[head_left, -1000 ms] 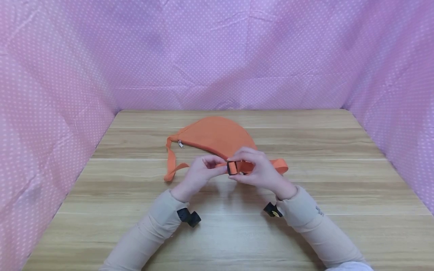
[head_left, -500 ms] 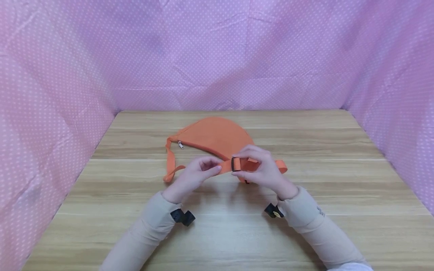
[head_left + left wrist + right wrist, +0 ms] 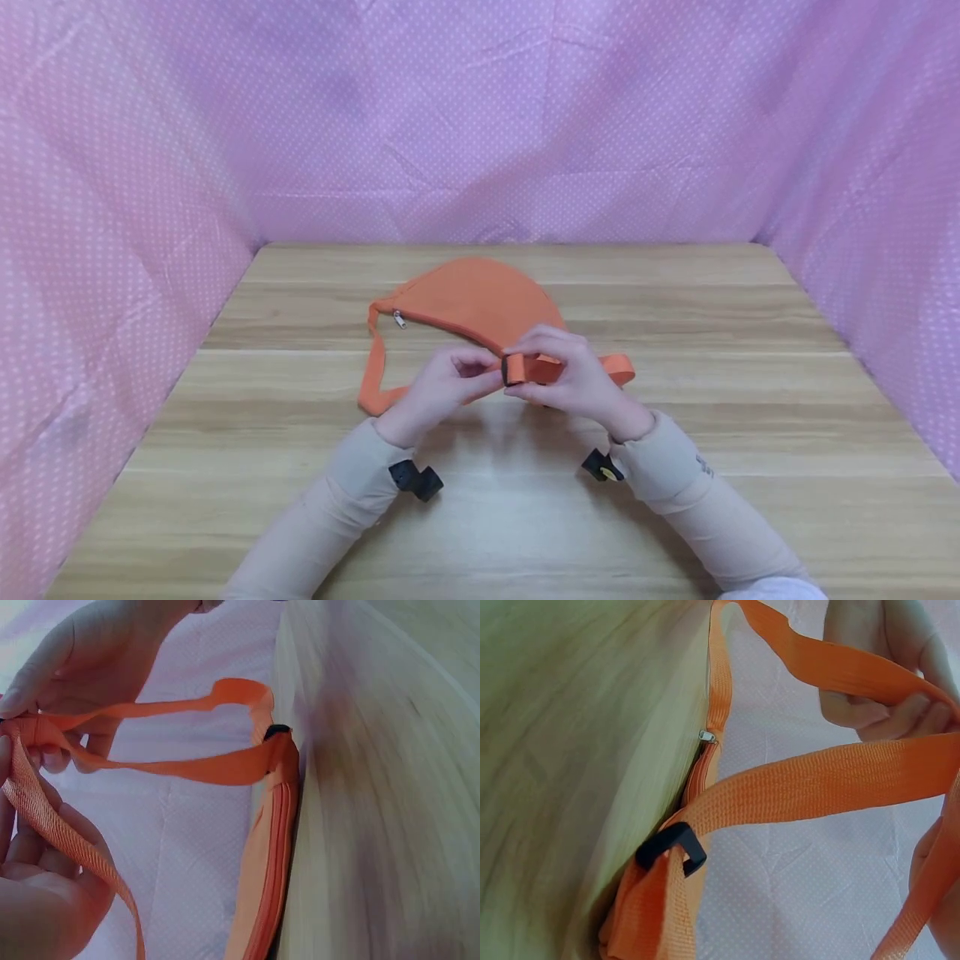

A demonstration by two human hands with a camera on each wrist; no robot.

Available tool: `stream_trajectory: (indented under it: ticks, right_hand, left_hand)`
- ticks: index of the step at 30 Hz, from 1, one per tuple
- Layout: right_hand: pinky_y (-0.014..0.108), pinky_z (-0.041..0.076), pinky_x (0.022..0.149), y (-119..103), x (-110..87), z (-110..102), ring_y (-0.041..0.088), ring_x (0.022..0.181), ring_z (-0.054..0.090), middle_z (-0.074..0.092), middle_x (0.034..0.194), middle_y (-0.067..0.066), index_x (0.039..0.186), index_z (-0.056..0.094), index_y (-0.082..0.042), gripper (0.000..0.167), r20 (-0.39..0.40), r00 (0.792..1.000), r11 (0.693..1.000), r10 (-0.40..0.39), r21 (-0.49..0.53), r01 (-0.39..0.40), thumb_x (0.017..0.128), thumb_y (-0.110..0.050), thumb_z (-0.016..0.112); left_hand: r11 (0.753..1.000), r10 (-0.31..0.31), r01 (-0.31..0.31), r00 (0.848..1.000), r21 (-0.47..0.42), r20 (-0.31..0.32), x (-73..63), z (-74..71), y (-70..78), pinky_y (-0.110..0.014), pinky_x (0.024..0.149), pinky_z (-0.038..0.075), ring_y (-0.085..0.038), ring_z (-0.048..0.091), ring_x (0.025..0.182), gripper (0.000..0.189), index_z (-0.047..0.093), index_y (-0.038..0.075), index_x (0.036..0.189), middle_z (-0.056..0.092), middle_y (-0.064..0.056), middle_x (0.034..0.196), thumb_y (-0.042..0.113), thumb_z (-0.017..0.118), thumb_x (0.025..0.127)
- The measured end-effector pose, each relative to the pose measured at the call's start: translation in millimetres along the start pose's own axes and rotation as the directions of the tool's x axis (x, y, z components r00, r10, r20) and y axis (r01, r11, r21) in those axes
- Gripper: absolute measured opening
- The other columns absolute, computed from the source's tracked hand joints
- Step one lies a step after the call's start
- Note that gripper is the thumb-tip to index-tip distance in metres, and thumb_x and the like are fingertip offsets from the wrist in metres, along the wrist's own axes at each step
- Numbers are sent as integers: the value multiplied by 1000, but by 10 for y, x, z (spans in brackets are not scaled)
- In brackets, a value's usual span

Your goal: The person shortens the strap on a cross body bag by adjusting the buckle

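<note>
An orange half-moon waist bag (image 3: 480, 292) lies on the table, its zip edge towards me. My left hand (image 3: 438, 387) pinches the orange strap (image 3: 56, 825) just left of a black slider buckle (image 3: 507, 370). Thumb and fingers of my right hand (image 3: 573, 379) grip that buckle by its top and bottom edges, with a strap loop passing behind the palm. A second black buckle (image 3: 673, 847) sits at the bag's right end, where the strap doubles back. In the left wrist view, both strap lengths (image 3: 187, 766) run from the hands to that end.
A silver zip pull (image 3: 400, 319) hangs at the bag's left end. Loose strap (image 3: 372, 383) bends on the table at the left. Wood-grain table (image 3: 712, 333) surrounds the bag, and pink dotted cloth (image 3: 480, 108) hangs behind and on both sides.
My left hand slid left along the strap, then came back right to the buckle. The right hand shifted slightly right and back. The loose strap at the left now lies flatter and nearer.
</note>
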State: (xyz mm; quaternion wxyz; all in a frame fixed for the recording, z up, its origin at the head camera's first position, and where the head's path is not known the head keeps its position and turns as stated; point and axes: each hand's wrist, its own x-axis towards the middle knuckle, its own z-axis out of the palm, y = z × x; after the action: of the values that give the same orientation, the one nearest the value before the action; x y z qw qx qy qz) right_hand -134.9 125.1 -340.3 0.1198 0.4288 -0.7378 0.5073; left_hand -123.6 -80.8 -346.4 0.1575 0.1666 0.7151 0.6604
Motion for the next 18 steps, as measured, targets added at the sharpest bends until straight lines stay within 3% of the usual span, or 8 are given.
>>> stream_trajectory:
  ticks: [3, 7, 9, 13, 16, 18]
  right_hand:
    - [25, 48, 81, -4, 5, -6, 13, 88, 59, 66, 93, 6, 101, 69, -4, 40, -1, 1000, 1000, -2, 9, 2, 64, 1, 84]
    - [25, 48, 83, -12, -7, -21, 13, 89, 59, 66, 93, 7, 101, 69, -2, 40, -28, 1000, 999, 7, 35, -6, 64, 5, 83]
    - [24, 48, 83, -16, -12, -29, 12, 88, 59, 66, 93, 7, 101, 69, -1, 40, -47, 999, 999, 7, 36, -6, 64, 6, 82]
    - [23, 47, 82, -12, -16, -31, 12, 88, 59, 66, 92, 7, 101, 69, -1, 41, -62, 998, 1000, -4, 24, 6, 63, 6, 82]
    - [23, 47, 82, -2, -15, -18, 12, 88, 58, 66, 93, 6, 102, 69, -2, 42, -46, 999, 1000, -11, 17, 12, 63, 5, 83]
    - [24, 47, 83, 2, -7, -5, 12, 89, 58, 66, 93, 6, 101, 69, -3, 41, -29, 999, 1000, -17, 8, 17, 63, 4, 83]
  left_hand:
    - [1000, -5, 4, 1000, 26, 16, 9, -9, 3, -28, 81, 48, -15, 61, 89, 24, 68, -1, 108, 69, -2, 98, 15, 65, 90]
    - [986, -27, 22, 999, 164, 29, -14, -60, 22, -36, 97, 42, -16, 56, 108, 28, 63, 5, 118, 63, -6, 118, 22, 54, 97]
    - [975, -33, 27, 999, 222, 24, -33, -90, 30, -38, 99, 40, -17, 55, 111, 27, 62, 8, 118, 62, -5, 120, 23, 53, 97]
    - [974, -4, 3, 1000, 225, 6, -38, -123, 3, -31, 83, 46, -16, 58, 93, 22, 64, 3, 111, 65, -7, 107, 16, 58, 94]
    - [982, 13, -10, 1000, 191, -18, -38, -104, 12, -25, 68, 44, -14, 55, 79, 19, 66, 1, 105, 66, -4, 95, 13, 62, 92]
    - [986, 26, -22, 999, 168, -24, -37, -86, 30, -23, 66, 43, -11, 55, 77, 17, 66, 0, 103, 66, -2, 93, 12, 62, 91]
